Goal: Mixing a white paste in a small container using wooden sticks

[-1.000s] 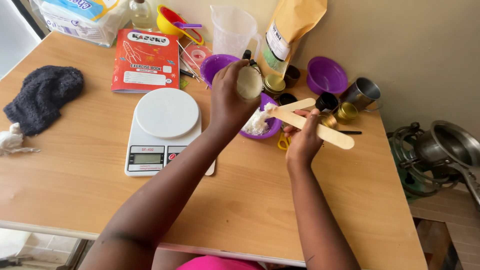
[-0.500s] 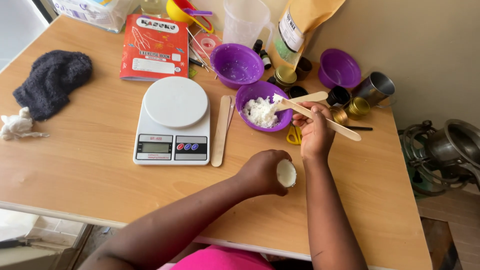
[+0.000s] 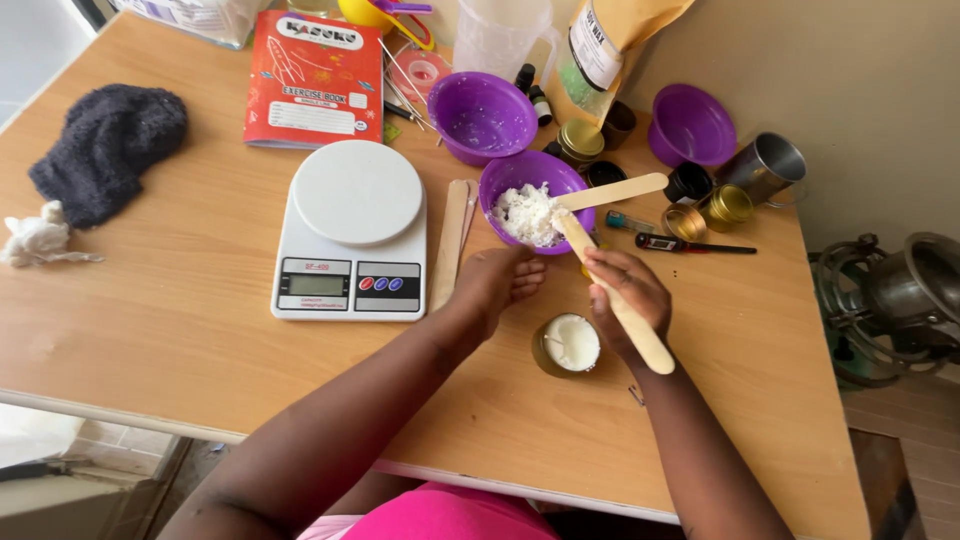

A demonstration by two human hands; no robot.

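My right hand [image 3: 628,298] grips a wooden stick [image 3: 612,295] whose tip reaches into a purple bowl [image 3: 505,185] holding white flakes [image 3: 527,214]. A second wooden stick [image 3: 612,191] rests across that bowl's rim. My left hand [image 3: 502,281] lies on the table just below the bowl with loosely curled fingers and holds nothing. A small gold tin [image 3: 566,345] filled with white wax stands on the table between my two hands, close to the right one.
A white kitchen scale [image 3: 352,232] sits left of the bowl, with flat wooden sticks [image 3: 450,240] beside it. Behind are two more purple bowls [image 3: 482,115], small tins [image 3: 725,205], a metal cup [image 3: 770,168], a thermometer [image 3: 695,245], a red exercise book [image 3: 315,80] and a dark cloth [image 3: 108,148].
My left hand carried the wax-filled tin from the bowl down to the table, set it there and let go. The right hand still holds the stick at the bowl.
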